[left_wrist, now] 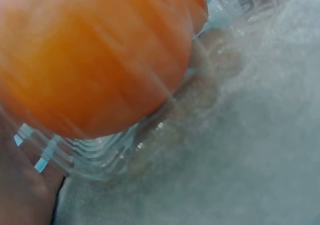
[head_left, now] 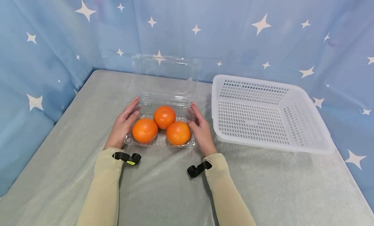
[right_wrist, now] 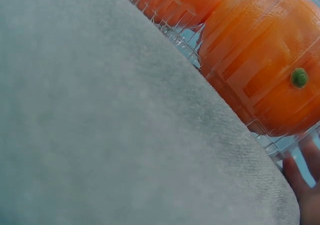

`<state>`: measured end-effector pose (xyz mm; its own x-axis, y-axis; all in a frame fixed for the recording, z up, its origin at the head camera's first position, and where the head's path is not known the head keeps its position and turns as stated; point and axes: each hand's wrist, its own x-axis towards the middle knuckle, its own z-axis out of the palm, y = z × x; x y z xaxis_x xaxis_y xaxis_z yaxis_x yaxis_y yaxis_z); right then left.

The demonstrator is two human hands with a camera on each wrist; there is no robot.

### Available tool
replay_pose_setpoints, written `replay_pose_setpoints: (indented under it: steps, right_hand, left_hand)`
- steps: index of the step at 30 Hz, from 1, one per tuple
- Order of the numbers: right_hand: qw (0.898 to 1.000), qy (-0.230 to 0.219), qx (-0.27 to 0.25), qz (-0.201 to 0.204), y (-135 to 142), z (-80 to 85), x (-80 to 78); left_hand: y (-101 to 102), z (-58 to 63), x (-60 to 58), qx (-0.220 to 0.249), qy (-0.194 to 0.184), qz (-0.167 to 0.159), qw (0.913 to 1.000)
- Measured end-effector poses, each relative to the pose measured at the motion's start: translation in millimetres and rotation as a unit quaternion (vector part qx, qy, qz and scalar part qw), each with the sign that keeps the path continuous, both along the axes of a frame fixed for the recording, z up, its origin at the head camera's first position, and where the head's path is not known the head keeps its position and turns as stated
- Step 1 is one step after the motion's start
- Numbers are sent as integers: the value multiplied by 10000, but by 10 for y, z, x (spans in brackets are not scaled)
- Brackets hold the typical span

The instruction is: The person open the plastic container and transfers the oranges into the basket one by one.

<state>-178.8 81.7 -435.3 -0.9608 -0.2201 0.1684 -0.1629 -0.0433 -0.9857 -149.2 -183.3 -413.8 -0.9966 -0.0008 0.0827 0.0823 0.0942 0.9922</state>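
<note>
Three oranges sit in the bottom half of a clear plastic clamshell box (head_left: 161,142): one at the left (head_left: 144,131), one behind (head_left: 165,117), one at the right (head_left: 179,133). The box's clear lid (head_left: 166,68) stands raised at the back. My left hand (head_left: 121,127) touches the box's left side, thumb near the rim and fingers extended forward. My right hand (head_left: 203,131) lies along the opposite side in the same way. Through the ribbed wall, the right wrist view shows an orange (right_wrist: 260,60) with a green stem nub; fingertips (right_wrist: 295,172) rest by the box's corner.
To the right of the box stands a white perforated plastic basket (head_left: 248,138). A grey cloth (head_left: 163,187) covers the table. Behind and at the sides hangs a blue curtain (head_left: 175,11) with white stars.
</note>
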Motion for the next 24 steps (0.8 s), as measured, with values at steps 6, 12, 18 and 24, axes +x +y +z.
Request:
replay_pose_setpoints:
  steps: [6,12,18,24]
  right_hand:
    - [10000,38,-62,7,-3,-20,-4]
    - [9999,-108,-47,90,-27,132,62]
    - [9999,-148,27,-8,-42,199,80]
    - [9999,-151,29,58,-8,214,87]
  left_hand:
    - [0,-10,-7,-4,41,-33,10000]
    - [-5,9,6,-136,-16,145,9998]
    - [-14,45,-11,-204,-21,103,9997]
    - [15,42,-6,-133,-42,79,9999]
